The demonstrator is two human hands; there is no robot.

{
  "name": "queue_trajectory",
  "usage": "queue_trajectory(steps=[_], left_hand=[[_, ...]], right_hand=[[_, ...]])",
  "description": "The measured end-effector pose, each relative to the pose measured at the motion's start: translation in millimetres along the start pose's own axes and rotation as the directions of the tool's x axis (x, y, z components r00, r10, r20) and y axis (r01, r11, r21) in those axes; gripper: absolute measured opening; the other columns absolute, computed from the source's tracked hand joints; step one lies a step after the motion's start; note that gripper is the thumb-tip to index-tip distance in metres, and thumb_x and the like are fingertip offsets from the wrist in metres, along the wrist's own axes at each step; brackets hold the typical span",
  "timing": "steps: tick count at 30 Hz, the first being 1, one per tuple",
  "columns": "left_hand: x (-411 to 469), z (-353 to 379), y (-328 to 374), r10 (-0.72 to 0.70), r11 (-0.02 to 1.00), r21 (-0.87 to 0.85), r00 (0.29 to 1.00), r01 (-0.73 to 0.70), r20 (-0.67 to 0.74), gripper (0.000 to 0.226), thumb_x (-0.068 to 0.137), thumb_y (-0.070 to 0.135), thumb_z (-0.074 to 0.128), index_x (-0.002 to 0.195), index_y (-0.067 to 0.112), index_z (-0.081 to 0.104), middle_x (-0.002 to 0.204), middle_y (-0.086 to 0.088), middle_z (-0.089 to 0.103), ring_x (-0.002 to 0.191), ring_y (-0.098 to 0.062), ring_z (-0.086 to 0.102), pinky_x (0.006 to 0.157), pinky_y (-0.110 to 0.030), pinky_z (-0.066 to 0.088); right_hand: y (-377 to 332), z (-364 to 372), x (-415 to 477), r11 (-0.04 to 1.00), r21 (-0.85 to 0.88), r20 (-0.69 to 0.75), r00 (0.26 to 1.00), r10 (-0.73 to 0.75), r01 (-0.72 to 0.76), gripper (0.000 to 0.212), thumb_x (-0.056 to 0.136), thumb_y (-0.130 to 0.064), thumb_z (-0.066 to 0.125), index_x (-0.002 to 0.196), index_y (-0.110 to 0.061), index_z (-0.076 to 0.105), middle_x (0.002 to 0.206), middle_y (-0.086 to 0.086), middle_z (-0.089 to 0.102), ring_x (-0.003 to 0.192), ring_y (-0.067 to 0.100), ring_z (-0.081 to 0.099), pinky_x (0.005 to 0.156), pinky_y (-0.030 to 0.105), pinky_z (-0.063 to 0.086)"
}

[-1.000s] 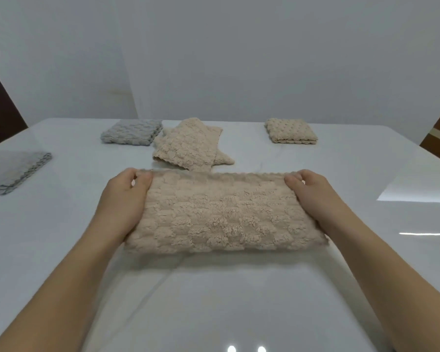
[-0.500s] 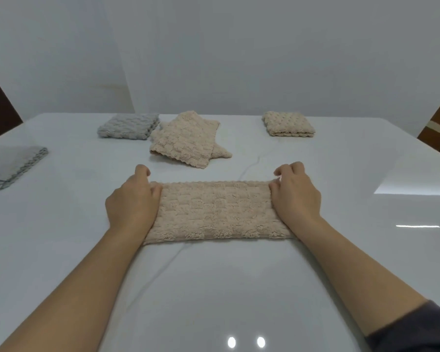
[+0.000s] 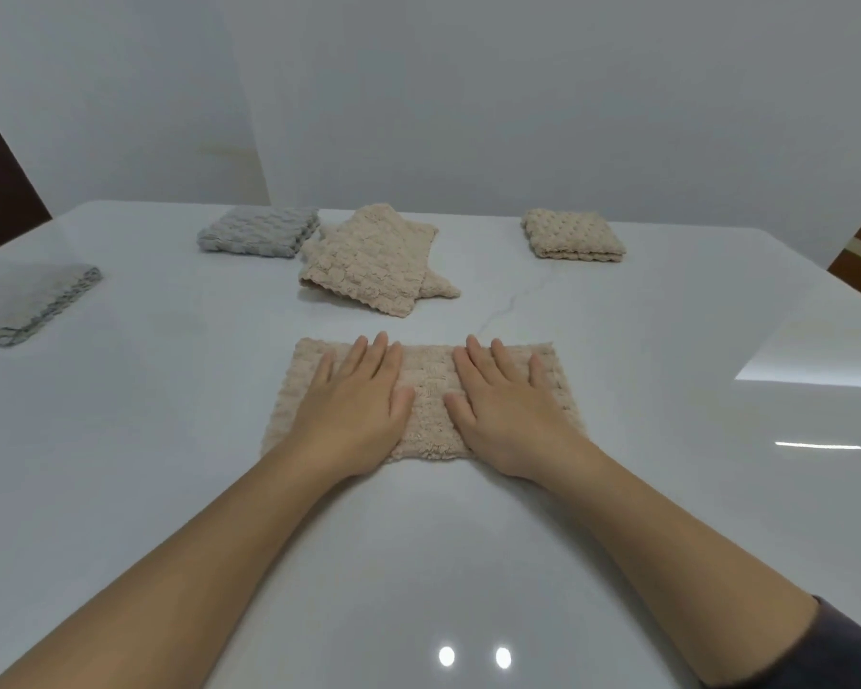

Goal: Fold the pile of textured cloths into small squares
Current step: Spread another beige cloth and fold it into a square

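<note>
A beige textured cloth (image 3: 428, 385), folded into a long rectangle, lies flat on the white table (image 3: 170, 440) in front of me. My left hand (image 3: 356, 397) lies flat on its left half with fingers straight. On its right half my right hand (image 3: 505, 395) presses down the same way, palm down. The two thumbs nearly meet over the cloth's middle. Behind it sits a loose pile of beige cloths (image 3: 374, 261), unfolded and overlapping.
A folded beige square (image 3: 572, 236) rests at the back right. One folded grey square (image 3: 259, 231) is at the back left, and a flatter grey cloth (image 3: 26, 303) lies near the left edge. A wall stands behind the table.
Both hands let go of the cloth's short ends and moved inward onto its top, fingers now spread flat. The cloth lies flat on the table.
</note>
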State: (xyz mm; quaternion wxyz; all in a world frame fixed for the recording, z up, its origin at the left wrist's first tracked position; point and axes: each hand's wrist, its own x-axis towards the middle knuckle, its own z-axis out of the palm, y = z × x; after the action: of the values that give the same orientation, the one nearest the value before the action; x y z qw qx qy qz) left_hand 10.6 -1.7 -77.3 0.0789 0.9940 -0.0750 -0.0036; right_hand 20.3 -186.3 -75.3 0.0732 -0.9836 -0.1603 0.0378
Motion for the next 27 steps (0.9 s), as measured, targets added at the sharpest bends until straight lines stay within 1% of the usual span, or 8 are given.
queue_trajectory(steps=[7, 8, 10, 12, 14, 16, 21, 27], left_hand=[[0, -4, 1, -0.171, 0.985, 0.030, 0.985, 0.172, -0.035, 0.062, 0.100, 0.040, 0.013, 0.155, 0.014, -0.001, 0.163, -0.005, -0.008, 0.149, -0.020, -0.009, 0.120, -0.047, -0.006], [-1, -7, 4, -0.164, 0.985, 0.041, 0.984, 0.167, -0.074, 0.062, 0.100, 0.039, 0.014, 0.155, 0.013, -0.001, 0.163, -0.006, -0.008, 0.149, -0.020, -0.010, 0.120, -0.047, -0.007], [-1, -12, 15, -0.072, 0.996, 0.049, 0.988, 0.080, -0.137, 0.062, 0.101, 0.036, 0.016, 0.155, 0.012, -0.001, 0.163, -0.003, -0.009, 0.149, -0.016, -0.011, 0.120, -0.046, -0.008], [1, -12, 24, 0.006, 1.000, 0.026, 0.995, -0.003, -0.102, 0.060, 0.102, 0.035, 0.016, 0.155, 0.014, 0.000, 0.163, 0.000, -0.009, 0.148, -0.013, -0.012, 0.120, -0.045, -0.008], [0, -6, 23, -0.001, 1.000, 0.009, 1.000, 0.001, -0.021, 0.058, 0.102, 0.036, 0.014, 0.155, 0.016, 0.000, 0.163, 0.002, -0.009, 0.148, -0.012, -0.011, 0.120, -0.044, -0.007], [-3, -3, 11, -0.036, 0.999, 0.001, 0.999, 0.036, 0.011, 0.058, 0.102, 0.038, 0.013, 0.155, 0.018, -0.001, 0.163, 0.004, -0.009, 0.148, -0.011, -0.010, 0.120, -0.042, -0.006], [-18, -10, -27, -0.136, 0.990, -0.017, 0.990, 0.137, 0.019, 0.059, 0.103, 0.040, 0.012, 0.155, 0.018, -0.002, 0.162, 0.004, -0.010, 0.148, -0.011, -0.010, 0.120, -0.041, -0.006], [-20, -7, -34, -0.154, 0.988, -0.033, 0.988, 0.153, -0.009, 0.059, 0.102, 0.039, 0.013, 0.155, 0.016, -0.001, 0.163, 0.003, -0.007, 0.148, -0.011, -0.009, 0.120, -0.044, -0.007]], right_hand=[[-4, 1, -3, 1.000, -0.020, -0.044, 0.999, 0.001, -0.002, 0.062, 0.102, -0.045, 0.013, 0.157, -0.020, 0.000, 0.164, -0.002, -0.008, 0.150, 0.021, -0.011, 0.118, 0.056, -0.008], [-4, 2, -4, 1.000, -0.020, -0.050, 0.999, 0.001, -0.002, 0.062, 0.101, -0.045, 0.013, 0.157, -0.019, 0.001, 0.164, -0.002, -0.007, 0.150, 0.021, -0.010, 0.118, 0.056, -0.007], [-4, 2, -4, 1.000, -0.017, -0.057, 0.998, 0.000, -0.001, 0.062, 0.101, -0.045, 0.014, 0.157, -0.019, 0.002, 0.164, -0.002, -0.006, 0.150, 0.021, -0.009, 0.118, 0.057, -0.006], [-4, 2, -4, 1.000, -0.014, -0.057, 0.998, 0.002, -0.002, 0.062, 0.101, -0.044, 0.014, 0.157, -0.019, 0.003, 0.164, -0.001, -0.005, 0.150, 0.021, -0.008, 0.118, 0.057, -0.006], [-4, 2, -4, 1.000, -0.014, -0.054, 0.999, 0.001, -0.002, 0.062, 0.101, -0.044, 0.015, 0.157, -0.019, 0.002, 0.164, -0.002, -0.006, 0.150, 0.021, -0.008, 0.118, 0.056, -0.006], [-4, 2, -3, 1.000, -0.016, -0.051, 0.999, 0.000, 0.000, 0.062, 0.101, -0.045, 0.015, 0.157, -0.019, 0.002, 0.164, -0.002, -0.006, 0.150, 0.021, -0.008, 0.118, 0.057, -0.007], [-3, -1, -4, 1.000, 0.007, -0.042, 0.999, -0.007, 0.007, 0.062, 0.102, -0.044, 0.015, 0.157, -0.019, 0.002, 0.164, -0.002, -0.006, 0.150, 0.021, -0.008, 0.118, 0.057, -0.006], [-2, -4, -3, 1.000, 0.013, 0.006, 1.000, -0.007, 0.007, 0.062, 0.102, -0.046, 0.015, 0.157, -0.020, 0.000, 0.164, -0.003, -0.008, 0.150, 0.020, -0.009, 0.118, 0.057, -0.007]])
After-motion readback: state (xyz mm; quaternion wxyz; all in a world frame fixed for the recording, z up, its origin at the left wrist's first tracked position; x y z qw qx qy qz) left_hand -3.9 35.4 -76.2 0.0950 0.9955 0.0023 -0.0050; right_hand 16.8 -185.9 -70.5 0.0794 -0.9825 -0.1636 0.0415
